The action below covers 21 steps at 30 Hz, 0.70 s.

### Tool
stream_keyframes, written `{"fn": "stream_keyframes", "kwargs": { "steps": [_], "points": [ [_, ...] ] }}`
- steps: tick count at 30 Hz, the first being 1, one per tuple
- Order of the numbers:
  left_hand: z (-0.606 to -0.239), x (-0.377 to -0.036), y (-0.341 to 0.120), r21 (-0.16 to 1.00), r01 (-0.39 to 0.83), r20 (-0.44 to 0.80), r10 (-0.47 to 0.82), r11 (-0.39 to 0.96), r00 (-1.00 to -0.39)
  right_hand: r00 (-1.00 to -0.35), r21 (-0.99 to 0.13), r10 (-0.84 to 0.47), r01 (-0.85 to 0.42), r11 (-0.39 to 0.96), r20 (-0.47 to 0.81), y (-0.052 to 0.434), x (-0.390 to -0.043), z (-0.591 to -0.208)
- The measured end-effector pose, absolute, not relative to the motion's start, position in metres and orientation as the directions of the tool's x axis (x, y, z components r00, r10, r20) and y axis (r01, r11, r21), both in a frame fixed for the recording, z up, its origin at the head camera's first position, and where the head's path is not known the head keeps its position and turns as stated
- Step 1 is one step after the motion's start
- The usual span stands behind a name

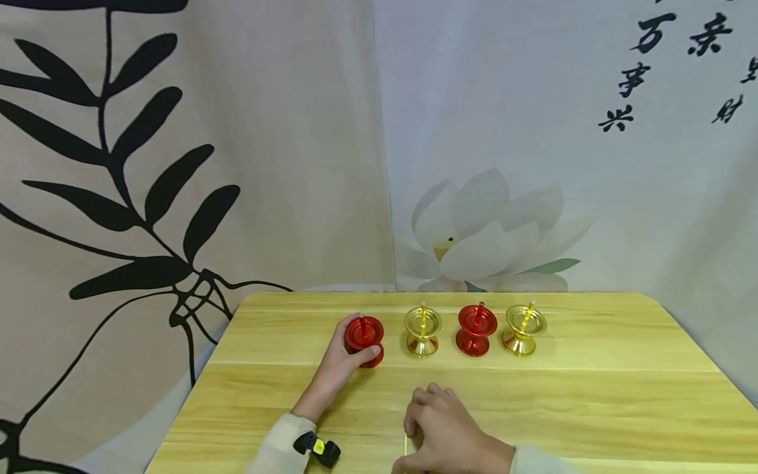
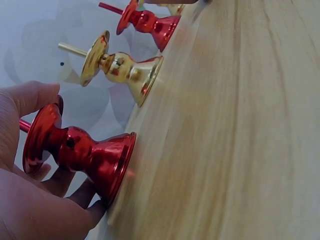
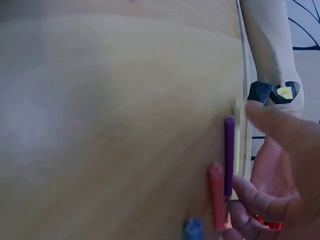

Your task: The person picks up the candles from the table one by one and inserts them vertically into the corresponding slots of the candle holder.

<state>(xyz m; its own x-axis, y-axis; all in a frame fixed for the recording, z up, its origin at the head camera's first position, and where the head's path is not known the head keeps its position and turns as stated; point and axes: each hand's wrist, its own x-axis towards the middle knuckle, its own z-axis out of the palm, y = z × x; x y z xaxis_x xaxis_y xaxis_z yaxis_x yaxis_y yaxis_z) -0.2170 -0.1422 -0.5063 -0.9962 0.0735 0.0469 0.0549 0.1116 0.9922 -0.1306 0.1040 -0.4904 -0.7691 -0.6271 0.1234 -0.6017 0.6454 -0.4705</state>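
My left hand (image 1: 339,361) grips a shiny red candle holder (image 2: 87,150), its thumb at the front and its fingers round the far side. The holder has a shallow dish, a flared foot and a thin central stem, and stands upright on the table at the row's left end. Nearer the front edge, my right hand (image 1: 447,428) curves over slim coloured sticks. Thumb and forefinger are at either end of a pale yellow stick (image 3: 237,137); I cannot tell whether they pinch it. Beside it lie a purple stick (image 3: 229,155), a pinkish-red stick (image 3: 216,195) and a blue stick (image 3: 193,229).
Right of the held one, a gold candle holder (image 1: 423,345), a red candle holder (image 1: 472,343) and another gold candle holder (image 1: 518,343) stand along the back of the wooden table (image 1: 604,395). A printed cloth (image 1: 308,131) hangs behind the table.
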Motion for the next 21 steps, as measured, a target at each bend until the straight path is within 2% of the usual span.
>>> {"fn": "stream_keyframes", "kwargs": {
  "steps": [11, 21],
  "points": [
    [-0.507, -0.217, -0.148, 0.992, 0.072, 0.065, 0.066, 0.106, -0.996, -0.761, -0.503, -0.644, -0.587, 0.634, 0.077, 0.101, -0.131, -0.491],
    [-0.507, -0.223, -0.154, 0.997, 0.065, 0.062, 0.057, 0.047, -0.996, -0.695, -0.517, -0.700, -0.666, 0.538, 0.167, 0.102, -0.136, -0.489]
  ]
}}
